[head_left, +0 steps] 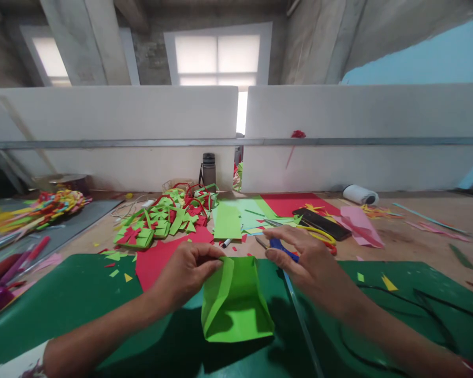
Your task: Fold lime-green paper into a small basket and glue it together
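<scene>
Head view, green bag (240, 299), long axis fore-and-aft

Folded bag (244, 304): thin matt green paper, crisply creased. Mat (102, 283): smooth dark-green sheeting with a soft sheen. Red sheet (157, 262): matt paper. Scissors (276, 243): blue plastic handles, metal blades. Phone (326, 224): smooth black face. Bottle (209, 170): smoky translucent body, apparently plastic, though small in view. Rail (142, 143): dull grey metal. Column (89, 42): bare concrete.

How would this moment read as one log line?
left hand: pinching green paper bag by upper corner | right hand: open at blue-handled scissors, touch unclear
</scene>
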{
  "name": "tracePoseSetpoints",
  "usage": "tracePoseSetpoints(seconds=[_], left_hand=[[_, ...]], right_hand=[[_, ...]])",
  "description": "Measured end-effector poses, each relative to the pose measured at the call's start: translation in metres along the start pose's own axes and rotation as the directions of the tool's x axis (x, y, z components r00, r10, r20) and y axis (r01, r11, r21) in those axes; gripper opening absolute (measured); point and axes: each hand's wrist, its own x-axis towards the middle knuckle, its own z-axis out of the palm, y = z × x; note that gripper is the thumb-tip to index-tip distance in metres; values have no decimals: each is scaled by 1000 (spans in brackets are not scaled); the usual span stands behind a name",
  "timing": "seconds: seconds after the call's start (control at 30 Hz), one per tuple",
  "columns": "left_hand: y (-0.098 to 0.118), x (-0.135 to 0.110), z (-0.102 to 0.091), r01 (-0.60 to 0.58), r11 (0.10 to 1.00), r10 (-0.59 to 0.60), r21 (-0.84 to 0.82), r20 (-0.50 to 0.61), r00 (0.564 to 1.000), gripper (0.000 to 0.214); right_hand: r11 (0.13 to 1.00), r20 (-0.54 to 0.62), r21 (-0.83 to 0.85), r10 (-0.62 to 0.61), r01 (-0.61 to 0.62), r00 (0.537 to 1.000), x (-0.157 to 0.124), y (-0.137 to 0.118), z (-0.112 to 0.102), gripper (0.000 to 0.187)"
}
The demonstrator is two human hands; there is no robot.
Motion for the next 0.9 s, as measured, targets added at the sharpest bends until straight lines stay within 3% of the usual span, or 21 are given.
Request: tracePoseSetpoints(seconds=[0.13, 0.27, 0.37, 0.47, 0.57, 0.67, 0.77, 0.9], left_hand=[[1, -6, 2, -222, 958, 231, 181, -28, 973, 19], [-4, -9, 3, -319, 871, 359, 373, -40, 933, 30], [-4, -12, 4, -363, 822, 420, 439, -38, 907, 36], [0, -12, 3, -328, 859, 373, 393, -41, 927, 34], [0, -7, -1, -198, 941, 199, 273, 25, 980, 18], [-8, 0, -2, -52, 986, 46, 157, 41, 998, 15], [-14, 2, 0, -58, 990, 52, 132, 42, 998, 17], [-13, -1, 4, -156, 938, 156, 309, 24, 987, 20]], right_hand=[[996, 140, 94, -13, -1, 990, 8, -36, 3, 28], [997, 233, 76, -33, 15, 972, 12, -47, 14, 25], [998, 261, 47, -41, 30, 965, 14, -48, 19, 10], [998, 254, 52, -40, 28, 966, 15, -49, 19, 7], [997, 220, 64, -52, 38, 974, 15, -46, 18, 9], [997, 179, 43, -68, 61, 981, 15, -41, 17, 11], [998, 164, 13, -70, 69, 984, 15, -36, 17, 11], [998, 193, -3, -63, 64, 979, 14, -36, 17, 12]])
